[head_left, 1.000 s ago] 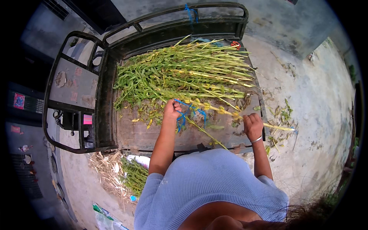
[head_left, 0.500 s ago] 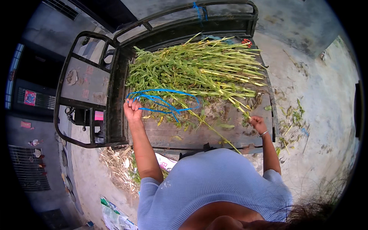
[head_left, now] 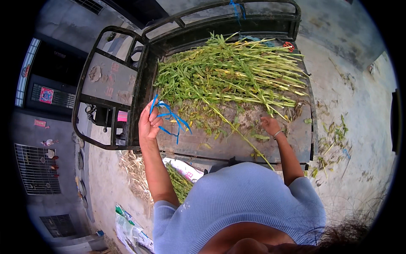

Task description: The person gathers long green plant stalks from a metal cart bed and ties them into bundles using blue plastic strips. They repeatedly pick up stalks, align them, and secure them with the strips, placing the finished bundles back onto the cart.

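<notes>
My left hand (head_left: 149, 121) is raised at the left end of the cart bed, closed around a blue plastic strap (head_left: 172, 115). Loops and loose ends of the strap dangle to the right of the fingers. A pile of leafy green stalks (head_left: 228, 74) lies across the bed, leaves to the left and bare cut ends to the right. Just below those cut ends hovers my right hand (head_left: 270, 126), fingers loosely apart with nothing visible in them. One long single stalk (head_left: 241, 132) runs diagonally from the pile over the bed's near edge.
The cart bed (head_left: 190, 146) has a dark metal frame (head_left: 78, 112) at its left. A red ring-shaped item (head_left: 289, 46) sits at the far right corner. Plant scraps (head_left: 336, 137) litter the concrete at right. Dry husks (head_left: 134, 169) and more greens (head_left: 177, 182) lie below left.
My right hand has let go of a stalk, which now rests with the pile, and moved left. The strap in my left hand has drawn in from a wide loop to a smaller hanging bunch.
</notes>
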Motion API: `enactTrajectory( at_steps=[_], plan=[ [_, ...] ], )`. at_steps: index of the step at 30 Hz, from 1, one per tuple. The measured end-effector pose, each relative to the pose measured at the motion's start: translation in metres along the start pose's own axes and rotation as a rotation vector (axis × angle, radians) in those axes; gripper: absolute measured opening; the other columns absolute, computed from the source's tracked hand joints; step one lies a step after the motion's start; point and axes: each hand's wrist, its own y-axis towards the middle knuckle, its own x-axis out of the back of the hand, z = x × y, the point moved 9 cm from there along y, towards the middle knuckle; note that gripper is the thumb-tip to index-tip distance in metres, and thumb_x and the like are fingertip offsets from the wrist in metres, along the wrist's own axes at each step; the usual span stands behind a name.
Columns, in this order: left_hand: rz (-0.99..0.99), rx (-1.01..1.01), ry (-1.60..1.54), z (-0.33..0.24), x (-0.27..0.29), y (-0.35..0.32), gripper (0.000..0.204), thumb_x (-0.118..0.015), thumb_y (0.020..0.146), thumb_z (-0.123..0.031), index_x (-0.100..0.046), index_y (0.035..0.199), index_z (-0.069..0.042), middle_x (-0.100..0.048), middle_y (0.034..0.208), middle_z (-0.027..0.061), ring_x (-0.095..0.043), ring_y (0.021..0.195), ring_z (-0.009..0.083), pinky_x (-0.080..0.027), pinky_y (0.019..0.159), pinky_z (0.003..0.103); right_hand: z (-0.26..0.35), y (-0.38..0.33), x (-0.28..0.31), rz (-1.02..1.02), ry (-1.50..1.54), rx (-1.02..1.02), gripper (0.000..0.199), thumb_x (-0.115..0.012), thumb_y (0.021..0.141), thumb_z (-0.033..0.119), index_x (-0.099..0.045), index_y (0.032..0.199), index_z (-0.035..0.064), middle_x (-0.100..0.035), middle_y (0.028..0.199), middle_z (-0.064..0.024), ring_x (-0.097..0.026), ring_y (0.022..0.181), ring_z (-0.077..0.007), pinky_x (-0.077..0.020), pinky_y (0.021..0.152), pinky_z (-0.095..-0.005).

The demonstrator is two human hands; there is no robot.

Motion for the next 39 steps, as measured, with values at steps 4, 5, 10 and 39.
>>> enactTrajectory(
  at_steps=[4, 5, 10, 39],
  plan=[
    [0.043, 0.054, 0.061, 0.014, -0.021, -0.017, 0.039, -0.045, 0.092, -0.028, -0.048, 0.116, 0.004, -0.031, 0.051, -0.0061, -0.022, 0.041, 0.0014, -0.020, 0.038, 0.017, 0.090, -0.007, -0.050, 0.296, 0.713, 0.050, 0.022, -0.056, 0.081, 0.016, -0.061, 0.097, 0.0011, -0.064, 0.079, -0.0054, -0.059, 0.064, -0.0124, -0.0477, 0.057, -0.0244],
    [0.079, 0.065, 0.090, 0.018, -0.024, -0.022, 0.039, -0.045, 0.092, -0.028, -0.049, 0.115, 0.004, -0.032, 0.051, -0.0059, -0.022, 0.041, 0.0016, -0.020, 0.038, 0.017, 0.114, -0.010, -0.056, 0.372, 0.798, 0.016, 0.023, -0.055, 0.084, 0.017, -0.061, 0.100, 0.0019, -0.064, 0.081, -0.0035, -0.058, 0.066, -0.0092, -0.0465, 0.057, -0.0217],
    [0.219, 0.194, 0.322, 0.045, -0.048, -0.043, 0.040, -0.045, 0.092, -0.031, -0.052, 0.111, 0.003, -0.035, 0.051, -0.0050, -0.025, 0.044, 0.0030, -0.022, 0.040, 0.019, 0.217, -0.018, -0.047, 0.567, 1.099, 0.047, 0.026, -0.050, 0.090, 0.022, -0.058, 0.105, 0.0016, -0.063, 0.086, -0.0023, -0.055, 0.069, -0.0048, -0.0422, 0.054, -0.0160],
    [-0.160, 0.292, 1.540, 0.212, 0.007, -0.208, 0.025, -0.056, 0.084, -0.023, -0.053, 0.075, 0.000, -0.052, 0.064, 0.0179, -0.053, 0.061, 0.0336, -0.040, 0.055, 0.042, 0.138, 0.026, -0.054, 0.523, 2.020, -0.206, 0.029, -0.042, 0.092, 0.036, -0.049, 0.082, 0.0099, -0.046, 0.080, -0.0036, -0.038, 0.055, -0.0072, -0.0300, 0.040, -0.0174]
  ],
)
